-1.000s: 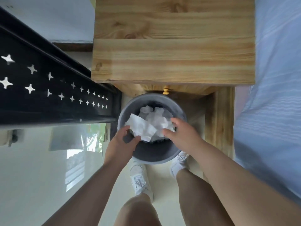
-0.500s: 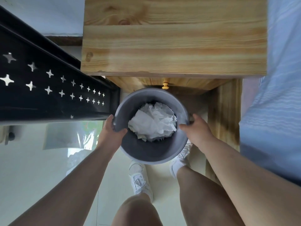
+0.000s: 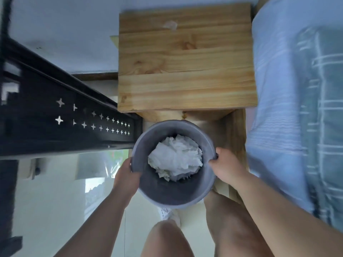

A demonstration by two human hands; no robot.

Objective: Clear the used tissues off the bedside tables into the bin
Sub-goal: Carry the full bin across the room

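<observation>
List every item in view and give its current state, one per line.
bin: held at the rim by both hands, tilted toward the camera, holding crumpled tissues.
tissues in bin: crumpled, piled inside.
left hand: gripping the bin's left rim.
right hand: gripping the bin's right rim.
bedside table: one small whitish scrap near its far edge.
scrap: lying on the table; too blurred to identify.
</observation>
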